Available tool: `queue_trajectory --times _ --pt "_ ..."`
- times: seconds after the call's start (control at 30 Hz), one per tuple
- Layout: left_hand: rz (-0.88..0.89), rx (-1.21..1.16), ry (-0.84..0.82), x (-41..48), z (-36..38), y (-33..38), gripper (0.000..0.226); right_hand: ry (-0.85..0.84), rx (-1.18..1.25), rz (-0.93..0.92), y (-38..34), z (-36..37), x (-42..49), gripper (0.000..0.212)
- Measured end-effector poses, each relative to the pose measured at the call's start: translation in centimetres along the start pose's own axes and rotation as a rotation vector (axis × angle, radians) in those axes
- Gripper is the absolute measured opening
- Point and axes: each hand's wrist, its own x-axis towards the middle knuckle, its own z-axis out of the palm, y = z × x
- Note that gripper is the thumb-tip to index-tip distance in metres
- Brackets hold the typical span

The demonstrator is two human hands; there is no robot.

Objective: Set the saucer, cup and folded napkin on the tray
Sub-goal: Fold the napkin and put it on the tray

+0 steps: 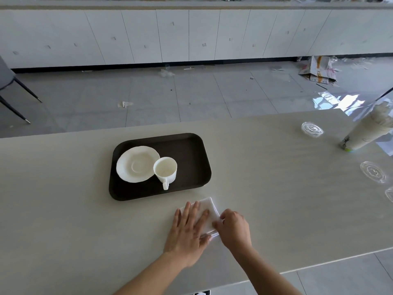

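White napkin [209,211] lies outside the tray [191,150], left hand [189,231] flat, right hand [234,227] seemingly pinching its edge.

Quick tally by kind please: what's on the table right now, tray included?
Tray: 1
Saucer: 1
Cup: 1
Napkin: 1
Clear plastic lids: 3
Stack of paper cups lying on its side: 1
Total: 8
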Motion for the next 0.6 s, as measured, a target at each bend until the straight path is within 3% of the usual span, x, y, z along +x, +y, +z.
queue_trajectory --times 0.1,0.17,0.27,0.4,0.6 --pt "-0.097 -0.293 0.179 -1.2 -0.7 0.5 0.061 -0.018 -0.006 0.023 -0.3 -0.2 0.1 0.017" --pt "-0.271 -0.434 0.361 -2.1 -0.8 0.7 0.046 -0.032 -0.010 0.035 -0.4 -0.3 0.2 0.017" --pt "-0.529 -0.594 0.268 -2.4 -1.6 1.0 0.038 -0.043 -0.011 0.048 -0.6 -0.5 0.3 0.017" --pt "-0.599 -0.655 0.212 -1.5 -2.6 1.4 0.035 -0.044 0.007 0.070 -0.9 -0.6 0.1 0.016" --pt "-0.643 -0.731 0.176 -0.2 -2.5 1.2 0.057 -0.052 0.012 0.075 -0.8 -0.6 0.1 0.016"
